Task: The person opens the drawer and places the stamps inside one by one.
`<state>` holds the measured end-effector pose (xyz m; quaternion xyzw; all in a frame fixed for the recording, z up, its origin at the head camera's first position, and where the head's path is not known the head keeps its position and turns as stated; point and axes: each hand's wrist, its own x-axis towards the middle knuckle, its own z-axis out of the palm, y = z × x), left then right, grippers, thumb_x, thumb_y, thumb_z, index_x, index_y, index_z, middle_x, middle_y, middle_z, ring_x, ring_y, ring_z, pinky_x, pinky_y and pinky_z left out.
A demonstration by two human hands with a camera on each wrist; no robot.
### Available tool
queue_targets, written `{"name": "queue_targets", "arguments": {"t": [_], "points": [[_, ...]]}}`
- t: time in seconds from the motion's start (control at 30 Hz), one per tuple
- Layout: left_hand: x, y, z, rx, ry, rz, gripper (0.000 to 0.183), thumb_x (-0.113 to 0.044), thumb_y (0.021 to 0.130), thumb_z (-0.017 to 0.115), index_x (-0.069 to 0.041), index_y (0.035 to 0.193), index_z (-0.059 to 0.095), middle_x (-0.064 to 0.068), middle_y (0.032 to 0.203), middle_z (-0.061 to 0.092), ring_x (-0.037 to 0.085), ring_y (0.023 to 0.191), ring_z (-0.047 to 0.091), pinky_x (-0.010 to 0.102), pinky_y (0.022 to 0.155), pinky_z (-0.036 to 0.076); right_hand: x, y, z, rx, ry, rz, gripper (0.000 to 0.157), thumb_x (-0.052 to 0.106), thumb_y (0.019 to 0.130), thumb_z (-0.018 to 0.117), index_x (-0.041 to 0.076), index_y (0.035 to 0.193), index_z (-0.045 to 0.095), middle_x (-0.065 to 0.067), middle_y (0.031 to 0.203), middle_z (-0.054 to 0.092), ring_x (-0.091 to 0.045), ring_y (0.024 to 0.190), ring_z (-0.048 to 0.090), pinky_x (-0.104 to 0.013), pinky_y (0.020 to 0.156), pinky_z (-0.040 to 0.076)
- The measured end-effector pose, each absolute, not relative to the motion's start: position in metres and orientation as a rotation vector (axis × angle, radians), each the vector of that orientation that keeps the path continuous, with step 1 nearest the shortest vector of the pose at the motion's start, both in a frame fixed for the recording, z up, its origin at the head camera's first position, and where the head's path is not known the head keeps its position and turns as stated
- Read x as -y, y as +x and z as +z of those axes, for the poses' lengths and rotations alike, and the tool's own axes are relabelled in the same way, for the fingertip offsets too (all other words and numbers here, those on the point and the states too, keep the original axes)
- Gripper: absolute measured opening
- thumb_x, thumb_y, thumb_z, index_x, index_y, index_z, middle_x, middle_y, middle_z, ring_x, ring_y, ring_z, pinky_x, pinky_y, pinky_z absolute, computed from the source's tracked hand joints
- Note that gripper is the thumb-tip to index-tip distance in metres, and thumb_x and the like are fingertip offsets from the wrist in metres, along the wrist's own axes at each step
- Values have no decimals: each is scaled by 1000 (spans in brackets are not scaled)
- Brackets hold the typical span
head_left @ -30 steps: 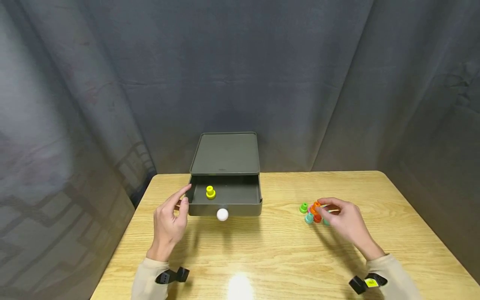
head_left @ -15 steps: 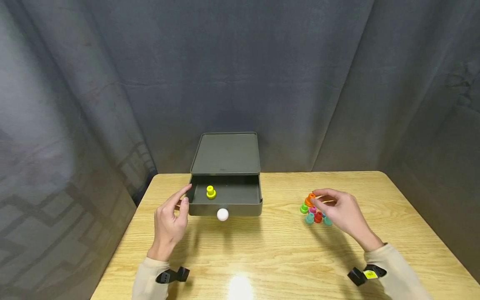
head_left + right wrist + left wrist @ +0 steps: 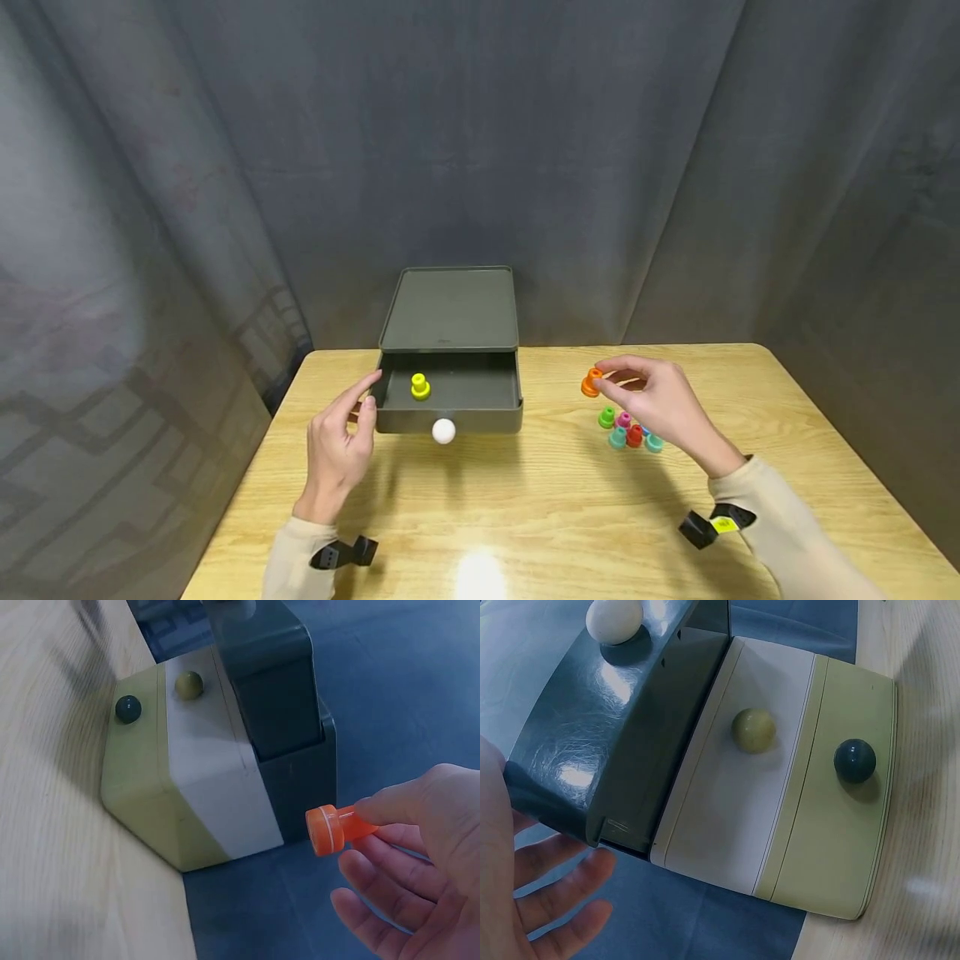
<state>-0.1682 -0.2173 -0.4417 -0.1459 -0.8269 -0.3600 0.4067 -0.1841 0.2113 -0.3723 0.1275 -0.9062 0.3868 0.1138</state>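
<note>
My right hand [image 3: 651, 398] pinches an orange plastic peg [image 3: 591, 383] between thumb and fingertips, raised above the table. In the right wrist view the orange peg [image 3: 324, 830] shows a wide round base and a narrower stem. My left hand [image 3: 341, 446] is at the left front corner of a pulled-out dark grey drawer [image 3: 480, 419], its fingers relaxed along the side. From the left wrist, my fingers [image 3: 570, 881] appear loosely spread beside that corner. A yellow peg [image 3: 420, 387] stands upright inside the drawer, towards the left.
Several pegs stand clustered on the table below my right hand, among them a green peg [image 3: 607, 417] and a red peg [image 3: 634, 436]. The cabinet has a white drawer [image 3: 739, 795] and a yellow-green drawer [image 3: 829, 832] under the grey one. A curtain [image 3: 480, 150] hangs behind.
My right hand has lifted the orange peg from the cluster and carried it left and towards the back. My left hand has stayed at the drawer.
</note>
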Motion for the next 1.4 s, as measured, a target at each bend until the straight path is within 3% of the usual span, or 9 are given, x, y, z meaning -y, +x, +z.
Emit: {"name": "queue_targets", "arguments": {"t": [0.27,0.7,0.93,1.4], "points": [[217,-169,-442,2093,-356,-907,38,-5,98,60,-13,132,77,11,117,81,17,72,71,14,68,53,-195,-192,-356,2664,431,1144,24,16,94,82,6,116,81,-11,103,82,-23,86,78,-22,69,59],[220,-168,-442,2096,-344,-905,39,-5,99,60,-13,133,76,11,118,81,17,72,71,13,69,53,-166,-200,-333,2626,555,1193,20,13,95,81,8,114,82,-7,102,82,-19,88,78,-23,78,61],[220,-169,-440,2095,-351,-916,38,-6,100,60,-13,134,76,11,120,80,16,72,70,13,69,52,-138,-205,-323,2574,640,1252,20,13,94,81,10,114,82,-3,102,82,-16,89,78,-34,81,64],[217,-171,-441,2087,-365,-919,37,-4,99,60,-11,132,76,12,117,81,17,72,71,13,69,53,-94,-212,-314,2584,789,1312,17,16,94,81,12,110,83,0,95,83,-13,81,78,-29,77,63]]}}
